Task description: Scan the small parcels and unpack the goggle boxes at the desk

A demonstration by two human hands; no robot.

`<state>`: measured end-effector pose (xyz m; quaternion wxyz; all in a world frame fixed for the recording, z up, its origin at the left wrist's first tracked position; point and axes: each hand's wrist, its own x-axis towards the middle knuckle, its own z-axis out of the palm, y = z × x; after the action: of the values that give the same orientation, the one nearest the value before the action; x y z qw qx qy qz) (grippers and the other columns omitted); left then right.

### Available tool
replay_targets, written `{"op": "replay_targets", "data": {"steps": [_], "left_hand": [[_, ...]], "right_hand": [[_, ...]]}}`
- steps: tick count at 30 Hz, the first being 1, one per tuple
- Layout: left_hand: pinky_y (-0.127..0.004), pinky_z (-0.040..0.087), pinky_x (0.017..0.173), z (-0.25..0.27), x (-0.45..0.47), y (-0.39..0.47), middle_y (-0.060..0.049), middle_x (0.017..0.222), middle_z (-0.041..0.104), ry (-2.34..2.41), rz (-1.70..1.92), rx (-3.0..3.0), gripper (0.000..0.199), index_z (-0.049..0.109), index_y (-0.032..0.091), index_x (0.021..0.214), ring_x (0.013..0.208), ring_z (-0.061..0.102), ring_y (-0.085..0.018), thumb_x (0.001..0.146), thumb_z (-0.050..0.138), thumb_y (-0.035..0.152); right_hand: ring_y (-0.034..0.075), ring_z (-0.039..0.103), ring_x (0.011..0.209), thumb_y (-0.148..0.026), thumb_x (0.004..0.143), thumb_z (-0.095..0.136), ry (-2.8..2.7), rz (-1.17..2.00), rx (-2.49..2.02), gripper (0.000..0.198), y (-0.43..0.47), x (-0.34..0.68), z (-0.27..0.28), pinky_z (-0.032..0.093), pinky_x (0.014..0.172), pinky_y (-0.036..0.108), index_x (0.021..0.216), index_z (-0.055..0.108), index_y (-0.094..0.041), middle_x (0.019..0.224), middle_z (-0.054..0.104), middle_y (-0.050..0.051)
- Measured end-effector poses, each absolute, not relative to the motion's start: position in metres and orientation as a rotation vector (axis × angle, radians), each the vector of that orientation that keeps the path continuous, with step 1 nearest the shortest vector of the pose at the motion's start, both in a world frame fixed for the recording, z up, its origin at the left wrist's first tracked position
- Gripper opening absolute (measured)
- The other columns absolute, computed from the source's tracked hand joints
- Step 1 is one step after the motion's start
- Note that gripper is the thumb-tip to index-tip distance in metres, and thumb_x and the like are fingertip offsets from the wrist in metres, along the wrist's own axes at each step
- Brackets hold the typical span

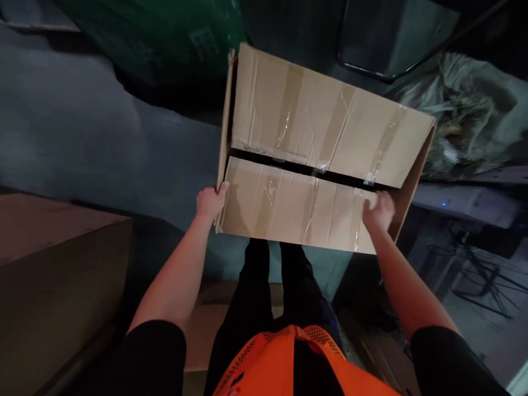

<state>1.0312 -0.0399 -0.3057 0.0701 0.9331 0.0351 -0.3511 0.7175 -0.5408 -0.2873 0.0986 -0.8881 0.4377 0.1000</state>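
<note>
Cardboard box (pixel 325 154), flat-sided and crossed by strips of clear tape, held out in mid frame above the legs. Left hand (pixel 210 201) clamped on the box's lower left corner, thumb over the edge; right hand (pixel 380 212) clamped on the lower right edge, fingers (pixel 371 199) wrapped over the near flap. Both grips closed on cardboard, nothing else in either hand.

Dark slit (pixel 313 168) running across between the two taped flaps, not sealed along its length. Likely trouble: near flap folding under the pull of the hands, since both grips sit on that one flap, tipping the box away toward the top of the frame. Glossy tape under the right fingers probably slippery as well.

Below, dim grey floor (pixel 82 137). Larger brown carton (pixel 53 264) at lower left, another pale one (pixel 214 324) just behind the legs. Green sheeting (pixel 165 38) at upper left, crumpled plastic wrap (pixel 466 115) at upper right, black cables (pixel 482 275) at right. Orange vest (pixel 297 363) at the bottom edge. Poor light throughout.
</note>
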Motion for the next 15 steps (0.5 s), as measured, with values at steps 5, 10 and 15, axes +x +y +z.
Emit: {"op": "replay_targets", "data": {"steps": [5, 10, 15], "left_hand": [[-0.048, 0.060, 0.108, -0.304, 1.030, -0.028, -0.027, 0.114, 0.083, 0.244, -1.074, 2.684, 0.072, 0.082, 0.012, 0.108, 0.129, 0.074, -0.044, 0.109, 0.046, 0.074], [-0.054, 0.055, 0.121, -0.311, 1.039, 0.002, -0.026, 0.116, 0.083, 0.402, -1.053, 2.506, 0.071, 0.082, 0.007, 0.109, 0.135, 0.072, -0.042, 0.113, 0.042, 0.065], [-0.047, 0.060, 0.117, -0.307, 1.039, 0.006, -0.020, 0.123, 0.084, 0.486, -1.044, 2.267, 0.060, 0.080, 0.008, 0.124, 0.126, 0.078, -0.033, 0.111, 0.054, 0.061]], "right_hand": [[0.040, 0.044, 0.162, -0.044, 0.113, 0.050, 0.963, 0.692, -2.504, 0.059, -0.497, 0.810, -0.319, 0.027, 0.135, 0.067, 0.159, 0.060, -0.010, 0.167, 0.058, 0.024], [0.040, 0.067, 0.134, -0.047, 0.115, 0.054, 0.870, 0.911, -2.496, 0.051, -0.505, 0.838, -0.267, 0.044, 0.123, 0.060, 0.139, 0.077, -0.009, 0.136, 0.077, 0.025], [0.030, 0.077, 0.107, -0.044, 0.114, 0.059, 0.550, 0.304, -2.556, 0.034, -0.477, 0.709, -0.100, 0.057, 0.101, 0.045, 0.118, 0.084, -0.022, 0.113, 0.083, 0.011]]}}
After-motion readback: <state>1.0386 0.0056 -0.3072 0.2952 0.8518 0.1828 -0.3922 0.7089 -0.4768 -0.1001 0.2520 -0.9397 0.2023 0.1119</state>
